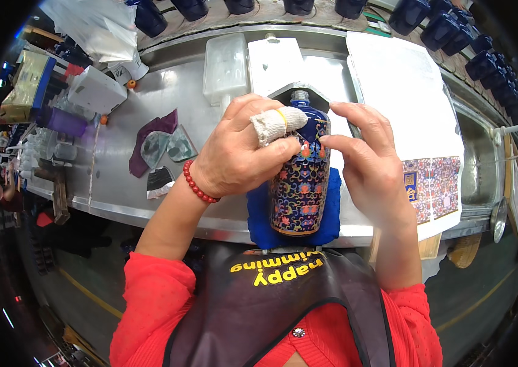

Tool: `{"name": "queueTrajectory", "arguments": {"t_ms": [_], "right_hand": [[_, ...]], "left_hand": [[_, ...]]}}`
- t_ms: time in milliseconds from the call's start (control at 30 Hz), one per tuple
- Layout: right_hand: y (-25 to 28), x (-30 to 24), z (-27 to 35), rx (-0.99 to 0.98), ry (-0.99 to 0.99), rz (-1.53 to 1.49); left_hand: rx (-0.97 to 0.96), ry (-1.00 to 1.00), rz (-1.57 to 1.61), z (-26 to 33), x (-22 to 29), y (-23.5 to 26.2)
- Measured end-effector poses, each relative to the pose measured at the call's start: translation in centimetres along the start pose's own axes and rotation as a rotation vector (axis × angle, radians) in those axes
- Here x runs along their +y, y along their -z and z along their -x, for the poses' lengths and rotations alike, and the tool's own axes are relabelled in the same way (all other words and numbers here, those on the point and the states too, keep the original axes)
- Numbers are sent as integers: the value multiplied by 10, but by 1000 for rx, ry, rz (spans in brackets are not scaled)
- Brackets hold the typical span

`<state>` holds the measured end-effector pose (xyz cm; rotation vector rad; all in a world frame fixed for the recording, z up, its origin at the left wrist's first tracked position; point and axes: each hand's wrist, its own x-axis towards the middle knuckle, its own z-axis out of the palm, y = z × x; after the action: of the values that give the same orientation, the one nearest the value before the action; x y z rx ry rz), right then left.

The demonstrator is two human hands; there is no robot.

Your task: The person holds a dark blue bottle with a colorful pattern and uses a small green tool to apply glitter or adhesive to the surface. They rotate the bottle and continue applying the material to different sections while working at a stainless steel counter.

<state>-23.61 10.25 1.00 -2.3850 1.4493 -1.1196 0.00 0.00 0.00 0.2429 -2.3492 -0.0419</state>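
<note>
While a purple scrap [146, 134] lies at the left of the metal worktop [170, 92], the left hand [240, 147], wearing a red bead bracelet [199, 188] and a white finger cover [269, 126], arches with forefinger and thumb against the patterned bottle [299, 199]; whether it grips cannot be told. Below, yellow lettering [271, 275], partly folded, crosses the dark apron [234, 318]. The bottle is at centre, over a blue cloth [259, 211]. The right hand [370, 156] has its thumb and forefinger spread at the bottle's shoulder. Farther right, a floral label sheet [444, 183] bears gold characters on blue.
</note>
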Motion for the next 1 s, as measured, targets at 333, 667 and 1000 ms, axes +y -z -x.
{"name": "queueTrajectory", "arguments": {"t_ms": [333, 667, 1000], "right_hand": [[-4, -13, -2, 60, -49, -36], [-11, -14, -8, 8, 38, 108], [-28, -13, -14, 116, -262, -67]], "left_hand": [[13, 6, 50, 2, -2, -2], [34, 5, 56, 4, -4, -4], [48, 11, 80, 5, -4, -5]]}}
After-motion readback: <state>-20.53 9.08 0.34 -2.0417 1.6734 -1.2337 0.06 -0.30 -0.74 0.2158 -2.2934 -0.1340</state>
